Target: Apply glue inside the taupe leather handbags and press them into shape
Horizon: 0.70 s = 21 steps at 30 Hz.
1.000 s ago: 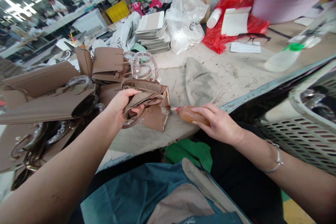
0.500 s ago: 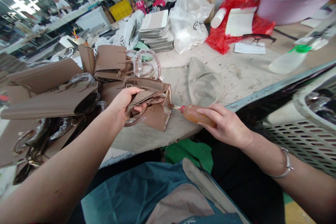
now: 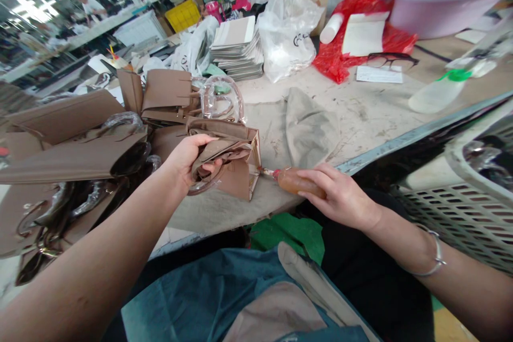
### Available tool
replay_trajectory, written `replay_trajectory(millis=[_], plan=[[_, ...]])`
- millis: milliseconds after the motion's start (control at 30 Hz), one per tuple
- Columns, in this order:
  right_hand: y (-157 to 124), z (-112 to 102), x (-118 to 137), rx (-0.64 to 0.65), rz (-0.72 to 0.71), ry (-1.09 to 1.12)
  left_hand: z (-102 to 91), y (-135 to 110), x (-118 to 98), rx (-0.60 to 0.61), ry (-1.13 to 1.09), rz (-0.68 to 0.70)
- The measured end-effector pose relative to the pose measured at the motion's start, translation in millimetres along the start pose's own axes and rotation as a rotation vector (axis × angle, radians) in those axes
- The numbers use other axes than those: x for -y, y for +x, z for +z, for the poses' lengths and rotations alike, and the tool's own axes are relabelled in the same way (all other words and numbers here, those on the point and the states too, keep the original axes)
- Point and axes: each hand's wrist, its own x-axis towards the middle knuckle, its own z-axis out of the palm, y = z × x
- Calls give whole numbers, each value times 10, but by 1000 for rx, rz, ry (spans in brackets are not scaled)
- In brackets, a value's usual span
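Observation:
My left hand (image 3: 196, 160) is closed on a brown handbag (image 3: 235, 177), gripping folded material at its top. The bag lies on its side on a grey cloth, its open-edged end turned to the right. My right hand (image 3: 340, 195) is wrapped round a squeeze bottle (image 3: 298, 181) of amber liquid, probably glue. Its red collar and narrow nozzle point left, and the tip is at or very near the bag's right edge; contact cannot be made out for certain. More brown handbags (image 3: 72, 152) with plastic-wrapped handles are piled left of my left hand.
Behind the bag are a stack of grey boards (image 3: 236, 45), a white plastic bag (image 3: 286, 32) and a red plastic bag (image 3: 334, 59). Glasses (image 3: 393, 59), a green-capped bottle (image 3: 438, 93) and a purple basin (image 3: 441, 8) are farther right. A white plastic basket (image 3: 452, 208) stands beside the table.
The bottle's nozzle has moved slightly down along the bag's right edge, with my right hand following. My left hand still holds the bag in nearly the same place.

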Motion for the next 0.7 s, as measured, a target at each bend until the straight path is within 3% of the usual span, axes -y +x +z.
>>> replay_trajectory(millis=[133,267,500,700], plan=[[24,42,23,-95,75,65,-13,-7,7,29,9,7],[52,128,30,-73,184,156,0,-25,14,27,26,23],[22,181,32,37,474,610,-9,-34,73,-6,24,15],[-3,147,-3,-43,499,527,-32,-6,86,26,43,27]])
